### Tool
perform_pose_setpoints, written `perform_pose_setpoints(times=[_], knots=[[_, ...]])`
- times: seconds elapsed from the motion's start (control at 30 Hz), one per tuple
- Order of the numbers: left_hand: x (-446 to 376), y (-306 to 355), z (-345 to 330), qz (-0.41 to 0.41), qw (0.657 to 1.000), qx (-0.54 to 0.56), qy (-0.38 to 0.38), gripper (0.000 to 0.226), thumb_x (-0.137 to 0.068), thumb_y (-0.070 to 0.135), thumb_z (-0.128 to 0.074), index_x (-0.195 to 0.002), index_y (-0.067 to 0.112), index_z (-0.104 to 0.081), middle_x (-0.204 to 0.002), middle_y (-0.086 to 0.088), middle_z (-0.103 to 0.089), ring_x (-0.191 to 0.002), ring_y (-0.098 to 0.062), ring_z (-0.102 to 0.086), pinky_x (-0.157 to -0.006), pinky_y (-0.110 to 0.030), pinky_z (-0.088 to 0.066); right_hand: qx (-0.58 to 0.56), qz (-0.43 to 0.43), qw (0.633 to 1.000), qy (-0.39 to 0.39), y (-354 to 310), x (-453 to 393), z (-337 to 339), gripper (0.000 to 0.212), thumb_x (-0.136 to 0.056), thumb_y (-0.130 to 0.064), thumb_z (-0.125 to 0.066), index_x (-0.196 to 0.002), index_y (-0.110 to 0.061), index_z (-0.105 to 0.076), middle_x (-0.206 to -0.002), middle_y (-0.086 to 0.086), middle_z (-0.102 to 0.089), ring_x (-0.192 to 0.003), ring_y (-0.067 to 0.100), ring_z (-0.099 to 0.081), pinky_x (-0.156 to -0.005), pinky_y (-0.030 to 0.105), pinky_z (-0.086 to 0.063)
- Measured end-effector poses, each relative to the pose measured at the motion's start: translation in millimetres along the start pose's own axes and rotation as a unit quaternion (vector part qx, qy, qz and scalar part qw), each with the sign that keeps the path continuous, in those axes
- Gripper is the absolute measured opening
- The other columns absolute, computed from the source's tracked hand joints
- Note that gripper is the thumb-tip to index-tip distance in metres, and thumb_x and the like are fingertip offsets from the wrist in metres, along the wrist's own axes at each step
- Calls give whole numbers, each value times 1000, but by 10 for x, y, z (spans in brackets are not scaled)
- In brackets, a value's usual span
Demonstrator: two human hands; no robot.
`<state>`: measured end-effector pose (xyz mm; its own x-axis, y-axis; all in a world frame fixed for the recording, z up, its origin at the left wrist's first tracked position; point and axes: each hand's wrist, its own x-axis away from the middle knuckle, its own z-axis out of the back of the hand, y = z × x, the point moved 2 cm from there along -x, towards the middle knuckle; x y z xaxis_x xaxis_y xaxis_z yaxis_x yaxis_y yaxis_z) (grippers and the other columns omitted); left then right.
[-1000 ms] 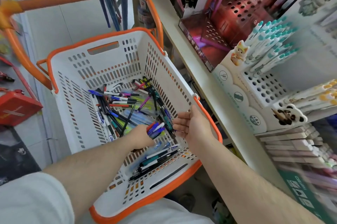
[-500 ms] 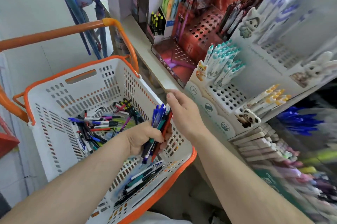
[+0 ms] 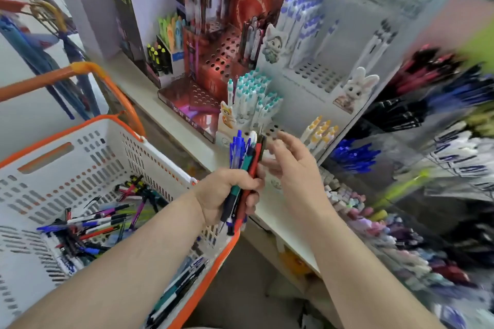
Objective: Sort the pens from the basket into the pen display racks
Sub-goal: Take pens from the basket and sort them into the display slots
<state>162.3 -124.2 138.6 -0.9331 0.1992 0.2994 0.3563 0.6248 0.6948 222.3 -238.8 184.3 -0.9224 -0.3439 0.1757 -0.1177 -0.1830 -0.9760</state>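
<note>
left hand (image 3: 227, 189) gripping pens (image 3: 244, 157), right hand (image 3: 291, 165) beside them

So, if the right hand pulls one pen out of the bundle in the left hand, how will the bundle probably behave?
The bundle of pens is probably stiff but loose: the left hand alone grips it, and the smooth barrels may slide. The ends sit uneven already, so neighbours could follow the pulled pen. The right hand hovers open beside it.
</note>
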Motion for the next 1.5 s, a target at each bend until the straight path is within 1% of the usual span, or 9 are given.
perform_pose_setpoints(times=[0.1,0.2,0.27,0.37,0.6,0.83,1.03,1.33,1.5], knots=[[-171,48,-350,-23,999,32,-34,36,-55,11,-67,-89,14,-56,-63,3,-52,-47,-11,-53,-48,-24,-47,-2,18,999,44,-14,195,425,13,-100,-24,-54,-105,-21,-66,-101,1,-72,-94,22,-71,-92,47,-56],[-371,9,-769,-51,994,86,-35,37,-57,7,-65,-91,15,-54,-65,2,-53,-50,-12,-54,-49,-24,-49,30,52,996,64,-85,443,820,17,-98,-21,-58,-87,-15,-69,-74,-1,-68,-69,13,-63,-69,28,-56],[-509,-50,-1060,-60,993,102,-17,32,-63,4,-61,-92,16,-53,-67,2,-53,-53,-12,-54,-51,-25,-50,71,67,993,59,-134,591,1048,21,-95,-27,-63,-78,-14,-67,-66,5,-65,-59,19,-59,-57,32,-53],[-679,-150,-1473,-72,992,104,28,18,-76,2,-57,-87,16,-54,-66,0,-52,-55,-13,-54,-53,-23,-49,108,74,989,64,-165,733,1356,18,-88,-31,-72,-79,-17,-64,-69,8,-68,-63,27,-65,-59,45,-58],[-905,-395,-2144,-107,988,51,101,19,-91,2,-52,-84,18,-57,-65,-1,-53,-55,-12,-54,-59,-29,-45,126,91,984,92,-92,880,2053,12,-85,-16,-75,-82,-24,-66,-68,2,-70,-60,19,-67,-59,39,-57],[-995,-365,-2402,-157,975,50,145,15,-93,9,-58,-78,13,-61,-66,-1,-57,-52,-10,-56,-46,-21,-46,67,111,981,145,-78,959,2616,16,-92,-9,-66,-81,-20,-71,-66,2,-67,-53,12,-56,-52,30,-49],[-1084,-315,-2451,-150,980,68,116,15,-90,12,-61,-78,8,-69,-69,-3,-59,-59,-10,-56,-46,-19,-46,54,90,983,151,-53,906,2771,20,-94,-7,-63,-81,-19,-71,-67,5,-68,-56,12,-59,-58,40,-55],[-1188,-176,-2390,-142,990,11,-2,29,-74,9,-65,-103,6,-61,-83,-2,-71,-61,-9,-60,-48,-20,-49,37,-21,998,46,-65,675,2577,25,-103,-11,-49,-92,-7,-71,-71,7,-72,-62,19,-68,-65,27,-58],[-1221,-17,-2272,-148,981,-125,22,6,-79,2,-68,-84,6,-69,-67,-4,-62,-58,-16,-61,-51,-27,-52,181,74,971,139,-211,531,2496,14,-96,-25,-62,-91,-33,-72,-81,-23,-71,-76,-2,-66,-70,17,-50]])
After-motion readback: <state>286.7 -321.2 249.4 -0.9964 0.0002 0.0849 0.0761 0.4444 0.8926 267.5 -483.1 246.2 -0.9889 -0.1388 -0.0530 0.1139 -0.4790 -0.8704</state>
